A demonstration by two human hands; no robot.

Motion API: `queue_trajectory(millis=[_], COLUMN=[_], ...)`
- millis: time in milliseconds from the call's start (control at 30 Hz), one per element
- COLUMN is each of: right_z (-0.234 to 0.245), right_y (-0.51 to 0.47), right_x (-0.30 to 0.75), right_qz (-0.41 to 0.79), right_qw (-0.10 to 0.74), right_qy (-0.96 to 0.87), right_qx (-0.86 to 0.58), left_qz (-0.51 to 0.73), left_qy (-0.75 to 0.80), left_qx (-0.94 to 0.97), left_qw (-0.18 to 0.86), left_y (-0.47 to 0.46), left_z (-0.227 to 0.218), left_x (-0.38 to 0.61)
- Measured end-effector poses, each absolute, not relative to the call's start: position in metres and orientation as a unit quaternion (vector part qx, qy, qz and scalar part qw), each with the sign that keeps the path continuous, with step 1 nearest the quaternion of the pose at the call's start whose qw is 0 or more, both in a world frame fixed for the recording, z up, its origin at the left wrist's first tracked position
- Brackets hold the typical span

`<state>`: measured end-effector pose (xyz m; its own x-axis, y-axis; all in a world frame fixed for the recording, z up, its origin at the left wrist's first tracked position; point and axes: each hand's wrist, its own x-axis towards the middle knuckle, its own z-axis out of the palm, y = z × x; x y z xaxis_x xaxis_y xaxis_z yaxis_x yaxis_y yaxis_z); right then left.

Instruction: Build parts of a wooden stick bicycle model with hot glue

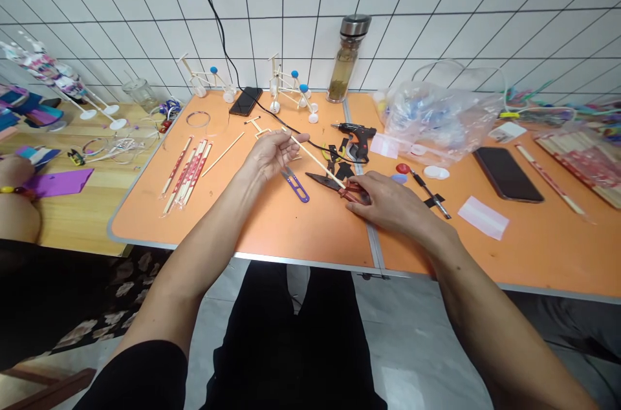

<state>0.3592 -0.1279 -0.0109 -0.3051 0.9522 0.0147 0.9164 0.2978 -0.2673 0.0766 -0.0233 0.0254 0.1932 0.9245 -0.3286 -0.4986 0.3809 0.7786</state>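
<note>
one pale stick [315,158], slanting between hands above orange table [295,238]. left hand [272,154]: fingers pinching upper end; right hand [388,200]: fingers wrapped around red-handled pliers [324,182]. apparent step: readying stick beside pliers; next move calls for steady pinch. beyond: glue gun [359,135].

Looks like smooth, matt wood on the stick [315,158]. Shows glossy, crinkled plastic on the bag [436,114].

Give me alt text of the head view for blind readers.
A person's left hand holds a wooden stick; their right hand holds red-handled pliers. On the orange table: purple thread snips, a black glue gun and wheeled stick models.
</note>
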Motion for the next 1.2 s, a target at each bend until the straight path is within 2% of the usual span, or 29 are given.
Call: queue_trajectory(millis=[200,300,400,467,567,1000,1200], right_z=[-0.004,-0.003,-0.001,0.002,0.006,0.014,0.017], right_y=[-0.129,-0.119,-0.107,-0.101,-0.094,-0.052,-0.017], right_x=[0.358,0.348,0.328,0.314,0.299,0.274,0.272], right_qz=[0.100,0.124,0.279,0.347,0.338,0.306,0.296], right_qw=[0.099,0.232,0.403,0.469,0.530,0.583,0.579], right_qy=[-0.796,-0.767,-0.684,-0.639,-0.615,-0.582,-0.606], right_qx=[-0.589,-0.586,-0.540,-0.501,-0.476,-0.478,-0.458], left_qz=[0.488,0.479,0.471,0.463,0.450,0.503,0.520], left_qy=[0.385,0.370,0.353,0.349,0.349,0.320,0.330], left_qx=[0.167,0.154,0.156,0.153,0.152,0.094,0.076], left_qw=[0.765,0.781,0.793,0.800,0.808,0.797,0.784], left_y=[-0.030,-0.033,-0.036,-0.037,-0.038,-0.035,-0.028], left_z=[0.029,0.030,0.026,0.023,0.021,0.018,0.014], left_x=[0.085,0.089,0.092,0.095,0.099,0.102,0.098])
